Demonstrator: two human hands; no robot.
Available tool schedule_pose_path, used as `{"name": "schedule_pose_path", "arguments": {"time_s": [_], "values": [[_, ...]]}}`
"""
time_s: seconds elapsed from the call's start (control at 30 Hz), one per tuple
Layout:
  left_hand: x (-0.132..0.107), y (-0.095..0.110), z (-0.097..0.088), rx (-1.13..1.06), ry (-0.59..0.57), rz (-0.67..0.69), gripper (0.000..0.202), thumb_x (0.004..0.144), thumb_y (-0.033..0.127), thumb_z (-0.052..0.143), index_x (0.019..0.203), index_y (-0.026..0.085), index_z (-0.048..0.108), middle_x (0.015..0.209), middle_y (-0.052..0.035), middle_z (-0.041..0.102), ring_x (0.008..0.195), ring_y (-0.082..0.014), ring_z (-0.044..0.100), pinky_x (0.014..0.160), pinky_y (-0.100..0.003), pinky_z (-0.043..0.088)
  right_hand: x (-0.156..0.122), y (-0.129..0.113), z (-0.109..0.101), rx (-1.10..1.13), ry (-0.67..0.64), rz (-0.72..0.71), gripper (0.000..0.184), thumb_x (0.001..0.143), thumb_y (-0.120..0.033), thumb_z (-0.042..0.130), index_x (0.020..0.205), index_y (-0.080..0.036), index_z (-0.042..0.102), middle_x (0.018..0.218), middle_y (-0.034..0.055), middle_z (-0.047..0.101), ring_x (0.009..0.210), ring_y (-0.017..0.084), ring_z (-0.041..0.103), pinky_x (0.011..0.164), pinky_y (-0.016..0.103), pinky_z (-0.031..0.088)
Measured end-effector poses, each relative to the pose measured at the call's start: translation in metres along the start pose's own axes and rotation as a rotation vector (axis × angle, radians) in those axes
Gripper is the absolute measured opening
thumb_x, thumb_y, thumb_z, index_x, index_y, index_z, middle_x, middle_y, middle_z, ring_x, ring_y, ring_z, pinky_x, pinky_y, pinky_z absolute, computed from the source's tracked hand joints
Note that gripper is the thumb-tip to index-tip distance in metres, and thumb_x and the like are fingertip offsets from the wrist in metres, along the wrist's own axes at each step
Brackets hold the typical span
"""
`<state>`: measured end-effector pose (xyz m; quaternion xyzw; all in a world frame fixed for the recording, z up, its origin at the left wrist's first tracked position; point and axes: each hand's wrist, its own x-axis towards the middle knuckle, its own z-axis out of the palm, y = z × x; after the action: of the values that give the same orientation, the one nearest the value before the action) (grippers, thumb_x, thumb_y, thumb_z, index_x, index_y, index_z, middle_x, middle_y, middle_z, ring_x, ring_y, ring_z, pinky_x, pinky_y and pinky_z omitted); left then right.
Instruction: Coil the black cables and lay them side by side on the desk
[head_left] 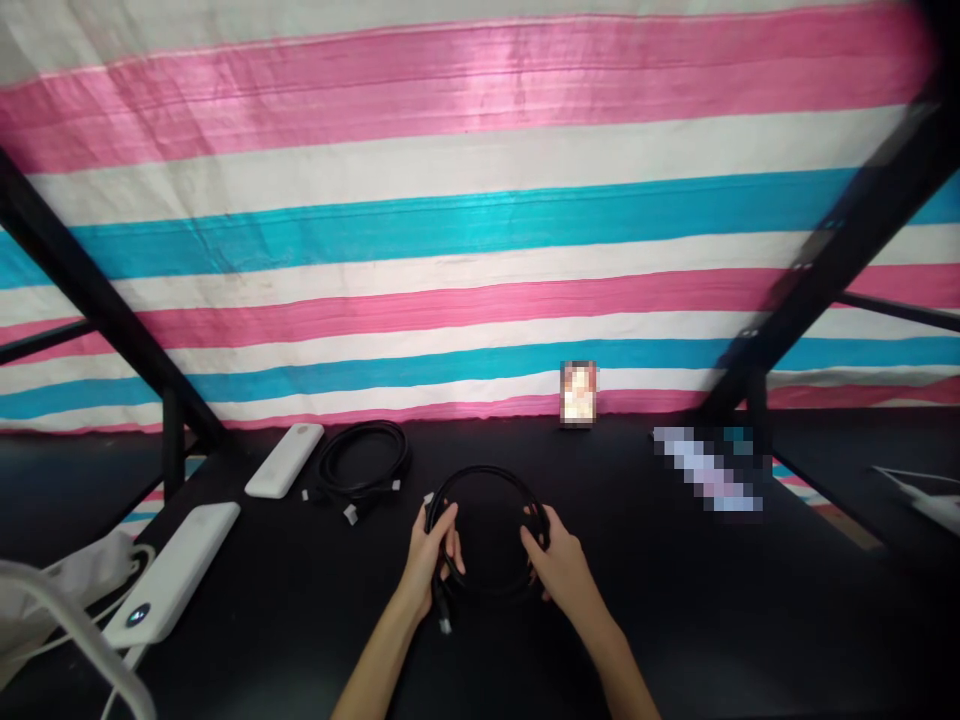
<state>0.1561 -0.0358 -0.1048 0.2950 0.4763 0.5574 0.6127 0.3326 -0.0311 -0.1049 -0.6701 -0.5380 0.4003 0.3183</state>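
Between my two hands is a black cable (pixel 491 470) wound into a round coil. My left hand (pixel 431 555) grips the coil's left side, thumb on top and fingers curled beneath. One plug (pixel 445 622) hangs below that hand, and another light connector tip pokes out just above it. On the right side of the loop, my right hand (pixel 556 555) has its thumb and fingers closed round the cable. A second coiled black cable (pixel 405 450) with several metal-tipped plugs lies on the black table (pixel 712 620), beyond my left hand.
Two white power banks (pixel 285 460) (pixel 176 570) lie at the left; the nearer has a lit display. White cords and a white power strip (pixel 82 575) fill the left edge. A small blurred card (pixel 578 395) stands at the back; a blurred flat item (pixel 705 470) lies right. Black frame bars slant up both sides.
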Motion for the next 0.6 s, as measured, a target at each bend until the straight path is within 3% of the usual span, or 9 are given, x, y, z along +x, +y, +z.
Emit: {"name": "schedule_pose_path", "arguments": {"time_s": [0.1,0.2,0.43,0.6], "values": [[0.002,-0.005,-0.003,0.029,-0.002,-0.003,0.038,0.068,0.043,0.069,0.087,0.021,0.045,0.04,0.0131,0.04,0.03,-0.0074,0.045,0.028,-0.014,0.017,0.002,0.009,0.001,-0.071,-0.019,-0.011,0.019,0.084,-0.026,0.041,0.099,-0.019,0.049,0.048,-0.0051,0.05,0.039,0.017,0.059,0.025,0.018,0.039],[0.003,-0.009,-0.005,0.037,0.015,0.015,0.037,0.07,0.038,0.068,0.095,0.021,0.045,0.041,0.0134,0.04,0.031,-0.0062,0.043,0.03,-0.014,0.018,0.005,0.018,0.001,-0.058,-0.031,-0.043,0.014,0.084,-0.023,0.038,0.093,-0.02,0.049,0.05,-0.0055,0.051,0.033,0.013,0.054,0.025,0.017,0.038],[-0.003,-0.009,-0.005,-0.082,-0.001,0.049,0.057,0.072,0.033,0.065,0.12,0.019,0.037,0.048,0.0106,0.05,0.036,-0.0075,0.047,0.042,-0.018,0.036,0.005,0.031,0.0,0.21,-0.134,0.026,0.029,0.083,-0.037,0.037,0.105,-0.019,0.044,0.045,-0.0084,0.053,0.023,0.009,0.042,0.022,0.016,0.032],[-0.006,-0.006,-0.004,-0.044,-0.028,0.037,0.076,0.069,0.035,0.068,0.131,0.021,0.026,0.071,0.0018,0.064,0.048,-0.0124,0.059,0.037,-0.018,0.035,0.007,0.023,-0.004,0.307,-0.039,0.104,0.035,0.084,-0.039,0.039,0.109,-0.017,0.046,0.043,-0.0087,0.052,0.02,0.008,0.04,0.02,0.014,0.023]]}}
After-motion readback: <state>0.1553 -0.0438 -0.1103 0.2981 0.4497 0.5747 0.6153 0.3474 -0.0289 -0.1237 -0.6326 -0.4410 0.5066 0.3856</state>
